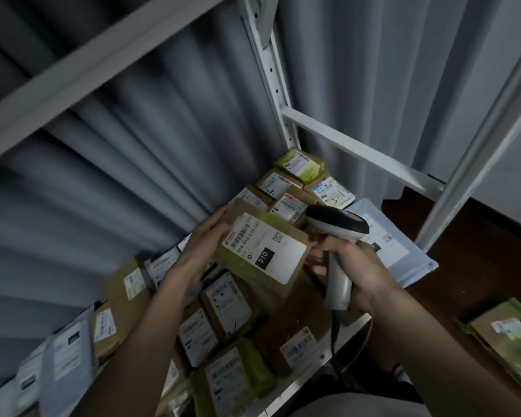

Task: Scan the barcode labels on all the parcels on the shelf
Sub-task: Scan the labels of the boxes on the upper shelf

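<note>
The left hand point(206, 245) held the far left edge of a brown box point(262, 254), lifted above the shelf point(322, 356) full of parcels. The right hand point(358, 275) wrapped its fingers around the scanner point(337, 227). The box sat at nine o'clock from the scanner, just beside it. Its white label point(263, 248) faced up, running long from ten o'clock to four o'clock, with black bars.

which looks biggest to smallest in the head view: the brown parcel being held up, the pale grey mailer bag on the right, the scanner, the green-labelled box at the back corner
1. pale grey mailer bag, partly hidden
2. held brown parcel, nearer the camera, so the top two are unsure
3. scanner
4. green-labelled box, farthest back
</note>
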